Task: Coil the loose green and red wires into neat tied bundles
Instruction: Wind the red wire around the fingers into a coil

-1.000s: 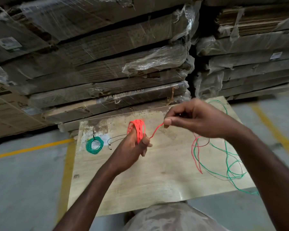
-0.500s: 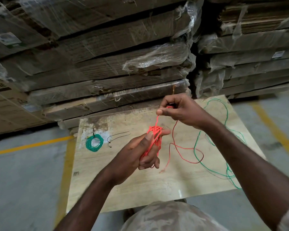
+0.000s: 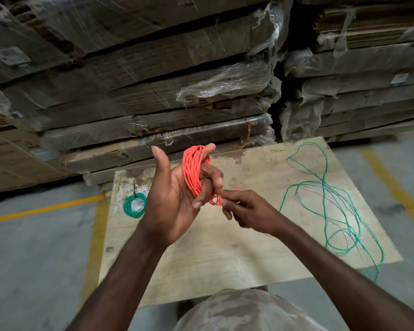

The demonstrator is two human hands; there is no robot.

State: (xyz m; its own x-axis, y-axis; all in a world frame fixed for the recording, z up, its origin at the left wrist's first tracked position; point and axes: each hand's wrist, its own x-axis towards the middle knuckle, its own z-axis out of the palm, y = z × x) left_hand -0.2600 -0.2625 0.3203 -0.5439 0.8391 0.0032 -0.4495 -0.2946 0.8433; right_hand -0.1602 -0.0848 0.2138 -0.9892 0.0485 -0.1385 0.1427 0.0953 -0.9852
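the left hand (image 3: 175,201) is raised palm-up above the wooden board (image 3: 225,254) with the red wire coil (image 3: 192,172) looped around its fingers, thumb stuck up and the other fingers curled into the loops. the right hand (image 3: 246,211) sits just right of it, fingertips together pinching the coil's low end. a tied green wire bundle (image 3: 134,205) lies on the board's far left, and the loose green wire (image 3: 330,204) sprawls over the right side, with wrapped cardboard stacks (image 3: 153,80) beyond.

dim, soft light; wide-angle bending at edges.
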